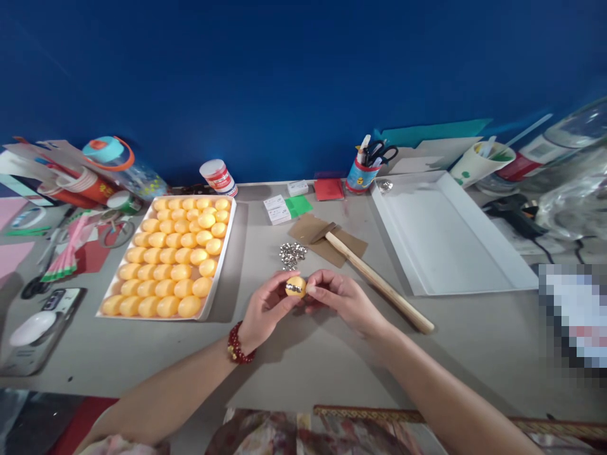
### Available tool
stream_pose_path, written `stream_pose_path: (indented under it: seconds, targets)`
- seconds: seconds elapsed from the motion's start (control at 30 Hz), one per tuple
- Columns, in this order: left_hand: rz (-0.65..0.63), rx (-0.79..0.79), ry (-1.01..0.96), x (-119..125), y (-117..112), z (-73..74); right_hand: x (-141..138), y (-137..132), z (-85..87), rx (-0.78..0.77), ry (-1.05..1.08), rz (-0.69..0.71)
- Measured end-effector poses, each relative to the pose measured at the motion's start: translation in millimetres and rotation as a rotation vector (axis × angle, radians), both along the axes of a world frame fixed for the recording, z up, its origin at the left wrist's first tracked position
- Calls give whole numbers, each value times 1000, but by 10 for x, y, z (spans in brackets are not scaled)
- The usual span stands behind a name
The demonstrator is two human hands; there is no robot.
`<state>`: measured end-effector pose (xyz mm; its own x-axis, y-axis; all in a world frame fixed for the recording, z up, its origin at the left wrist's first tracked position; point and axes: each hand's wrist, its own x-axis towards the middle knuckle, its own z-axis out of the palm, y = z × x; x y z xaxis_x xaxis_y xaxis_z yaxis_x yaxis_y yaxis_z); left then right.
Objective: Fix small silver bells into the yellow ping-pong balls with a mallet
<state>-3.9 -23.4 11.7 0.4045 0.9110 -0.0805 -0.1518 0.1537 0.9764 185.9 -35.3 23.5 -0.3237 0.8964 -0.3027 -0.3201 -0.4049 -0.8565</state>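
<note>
Near the middle of the desk, an orange ping-pong ball (294, 287) is held between both hands. A row of shiny silver studs runs across its front. My left hand (268, 306) grips its left side, with thumb and fingers closed round it. At its right edge, the thumb and curled fingers of my right hand (344, 297) are pressed against it; whether a small piece is between those fingertips is hidden. Just behind the ball lies a heap of small silver thumbtacks (291, 254). A hammer (374, 278) with a wooden handle rests right of it, its head on brown card (351, 243).
A white box tray (230, 237) of orange balls stands at left, and a larger white tray (455, 246) at right. Small white boxes (277, 210), a pen cup (363, 177) and a tub (218, 177) line the back. A phone (42, 335) lies far left, a glue gun (512, 208) far right.
</note>
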Motion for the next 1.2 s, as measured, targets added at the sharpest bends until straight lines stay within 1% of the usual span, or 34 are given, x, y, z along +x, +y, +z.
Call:
stream_pose_path:
  seconds: [0.13, 0.3, 0.43, 0.63, 0.9, 1.07, 1.2]
  targets:
    - [4, -9, 10, 0, -2, -6, 8, 6, 22, 21, -14, 4]
    - [7, -4, 48, -5, -2, -2, 20, 16, 38, 7, -22, 31]
    - [19, -25, 49, 2, -6, 17, 40, 27, 35, 4, -26, 56]
    - [5, -40, 43, 4, -10, 25, 66, 32, 36, 12, -53, 85]
    - [-22, -8, 72, -29, -6, -17, 65, 40, 52, 7, -44, 96]
    - [-20, 4, 93, -25, -2, 2, 58, 40, 47, 18, -54, 89]
    - [-14, -28, 70, -14, -9, 20, 57, 38, 48, 38, -72, 86]
